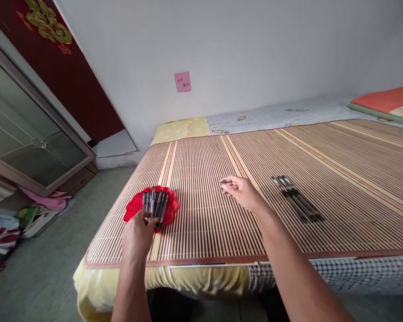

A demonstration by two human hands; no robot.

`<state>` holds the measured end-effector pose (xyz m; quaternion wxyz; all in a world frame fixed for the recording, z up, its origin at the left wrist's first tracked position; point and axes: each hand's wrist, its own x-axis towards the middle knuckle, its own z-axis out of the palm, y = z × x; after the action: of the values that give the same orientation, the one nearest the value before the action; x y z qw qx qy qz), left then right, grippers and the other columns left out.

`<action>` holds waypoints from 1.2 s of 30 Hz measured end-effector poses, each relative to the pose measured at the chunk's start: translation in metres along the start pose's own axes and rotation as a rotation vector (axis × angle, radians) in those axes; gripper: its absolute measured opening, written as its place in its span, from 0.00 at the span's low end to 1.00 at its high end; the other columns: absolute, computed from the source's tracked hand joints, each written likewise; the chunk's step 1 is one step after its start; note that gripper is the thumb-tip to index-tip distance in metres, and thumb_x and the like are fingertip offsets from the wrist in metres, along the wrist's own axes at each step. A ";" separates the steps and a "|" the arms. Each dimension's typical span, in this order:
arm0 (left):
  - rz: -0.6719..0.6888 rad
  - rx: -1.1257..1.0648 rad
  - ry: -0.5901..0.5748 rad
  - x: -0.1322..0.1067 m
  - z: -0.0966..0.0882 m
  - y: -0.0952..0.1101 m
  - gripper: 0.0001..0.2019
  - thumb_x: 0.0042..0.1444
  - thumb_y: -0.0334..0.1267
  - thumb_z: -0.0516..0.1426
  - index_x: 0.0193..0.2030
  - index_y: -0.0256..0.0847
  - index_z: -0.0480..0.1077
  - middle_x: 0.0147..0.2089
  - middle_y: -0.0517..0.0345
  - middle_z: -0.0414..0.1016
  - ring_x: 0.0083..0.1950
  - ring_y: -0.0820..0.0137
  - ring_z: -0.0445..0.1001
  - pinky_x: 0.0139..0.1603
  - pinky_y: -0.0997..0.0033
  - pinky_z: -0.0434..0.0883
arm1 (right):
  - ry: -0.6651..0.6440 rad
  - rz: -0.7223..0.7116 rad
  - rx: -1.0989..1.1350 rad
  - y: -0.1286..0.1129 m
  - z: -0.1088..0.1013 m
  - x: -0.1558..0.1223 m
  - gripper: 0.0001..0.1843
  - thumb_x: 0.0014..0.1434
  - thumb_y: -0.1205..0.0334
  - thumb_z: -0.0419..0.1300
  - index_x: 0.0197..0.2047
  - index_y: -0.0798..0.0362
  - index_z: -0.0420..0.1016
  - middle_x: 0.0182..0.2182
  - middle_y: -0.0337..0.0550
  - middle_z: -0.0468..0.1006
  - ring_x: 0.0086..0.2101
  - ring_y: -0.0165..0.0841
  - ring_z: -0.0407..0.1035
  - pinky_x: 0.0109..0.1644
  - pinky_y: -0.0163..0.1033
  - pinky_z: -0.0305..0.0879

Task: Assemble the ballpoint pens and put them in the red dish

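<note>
A red scallop-edged plate lies on the striped bamboo mat with several dark-capped pens side by side on it. Over the plate's near edge, my left hand is closed, thumb and fingers around a pen that lies above the others. My right hand is above the middle of the mat, its fingers pinched together. Something small and greyish shows at its fingertips; I cannot make out what it is. To the right of that hand, several more pens lie in a slanted row on the mat.
The bamboo mat covers a bed with yellow and checked cloth. Folded orange and green bedding is at the far right. A pink note is on the wall. To the left are a glass-panelled door and clothes on the floor.
</note>
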<state>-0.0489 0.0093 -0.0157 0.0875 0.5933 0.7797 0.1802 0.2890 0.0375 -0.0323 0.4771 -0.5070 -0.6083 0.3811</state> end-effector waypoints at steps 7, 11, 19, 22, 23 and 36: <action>0.007 0.012 -0.017 0.001 0.001 -0.006 0.08 0.59 0.41 0.61 0.42 0.39 0.74 0.33 0.50 0.80 0.39 0.55 0.79 0.38 0.63 0.66 | -0.021 -0.010 0.005 -0.002 0.004 0.000 0.08 0.62 0.60 0.63 0.44 0.53 0.80 0.39 0.47 0.82 0.37 0.37 0.79 0.47 0.51 0.77; 0.006 0.049 -0.006 0.000 0.000 -0.003 0.07 0.60 0.42 0.60 0.39 0.41 0.73 0.33 0.50 0.80 0.40 0.55 0.79 0.37 0.63 0.65 | -0.022 0.004 0.018 -0.005 0.004 -0.001 0.08 0.62 0.62 0.63 0.43 0.53 0.80 0.39 0.46 0.82 0.37 0.37 0.79 0.47 0.51 0.77; 0.018 0.110 0.013 0.000 0.003 -0.005 0.10 0.60 0.46 0.59 0.35 0.43 0.72 0.34 0.50 0.79 0.39 0.54 0.78 0.35 0.63 0.63 | -0.017 0.022 0.047 -0.005 0.004 0.000 0.09 0.62 0.62 0.63 0.45 0.53 0.79 0.38 0.47 0.82 0.37 0.36 0.79 0.46 0.49 0.79; -0.015 0.102 0.002 0.001 0.004 -0.005 0.11 0.60 0.48 0.59 0.35 0.44 0.72 0.33 0.51 0.79 0.38 0.54 0.78 0.34 0.63 0.63 | -0.012 0.016 0.052 -0.005 0.004 0.000 0.09 0.62 0.61 0.64 0.45 0.53 0.80 0.38 0.47 0.82 0.37 0.36 0.79 0.46 0.49 0.79; -0.018 0.093 0.005 0.002 0.004 -0.005 0.10 0.59 0.48 0.59 0.35 0.44 0.72 0.33 0.51 0.79 0.38 0.54 0.78 0.34 0.63 0.63 | -0.012 0.015 0.044 -0.005 0.004 -0.001 0.09 0.62 0.61 0.64 0.45 0.53 0.80 0.38 0.47 0.82 0.37 0.36 0.79 0.46 0.49 0.78; 0.386 -0.774 -0.378 -0.027 0.017 0.058 0.16 0.56 0.52 0.63 0.30 0.41 0.69 0.25 0.65 0.63 0.26 0.74 0.59 0.27 0.73 0.56 | -0.083 -0.033 -0.183 -0.005 0.030 -0.001 0.10 0.63 0.65 0.61 0.44 0.52 0.83 0.37 0.48 0.84 0.37 0.38 0.79 0.42 0.43 0.72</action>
<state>0.0169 -0.0001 -0.0112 0.4077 0.6737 0.5008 0.3593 0.2585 0.0365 -0.0354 0.4094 -0.5222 -0.6681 0.3366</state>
